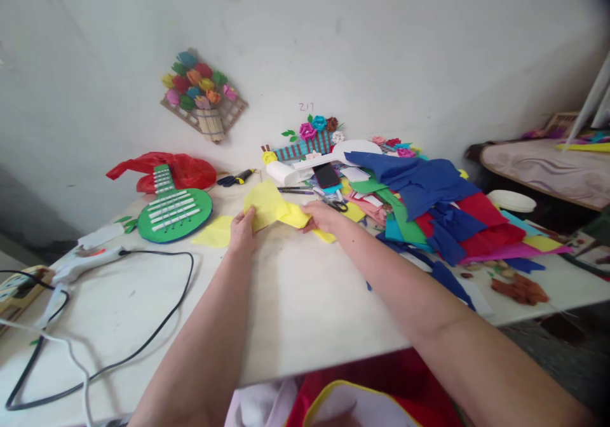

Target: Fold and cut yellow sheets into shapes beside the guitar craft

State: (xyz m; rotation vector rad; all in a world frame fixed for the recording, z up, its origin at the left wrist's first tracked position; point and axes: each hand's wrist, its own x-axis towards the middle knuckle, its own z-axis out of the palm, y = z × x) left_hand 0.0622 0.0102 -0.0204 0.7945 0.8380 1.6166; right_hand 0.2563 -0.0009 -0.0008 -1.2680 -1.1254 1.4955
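Observation:
Over the middle of the table, a sheet of yellow paper (265,202) stretches between my two hands. My left hand (243,225) pinches its left edge, and my right hand (318,216) is closed on its folded right side. Another yellow piece (213,232) lies flat just left of my left hand. Beyond my right hand are a pair of dark-handled scissors (339,205) and some pens (296,190). The fingertips of my right hand are partly hidden by the paper.
A green guitar-shaped craft (190,214) lies at left, before a red plastic bag (190,171). A glue gun (90,264) trails a black cable (183,293) across the table. Blue paper (410,182) tops a colourful heap at right, near a phone (326,175). Pliers (238,177) lie behind.

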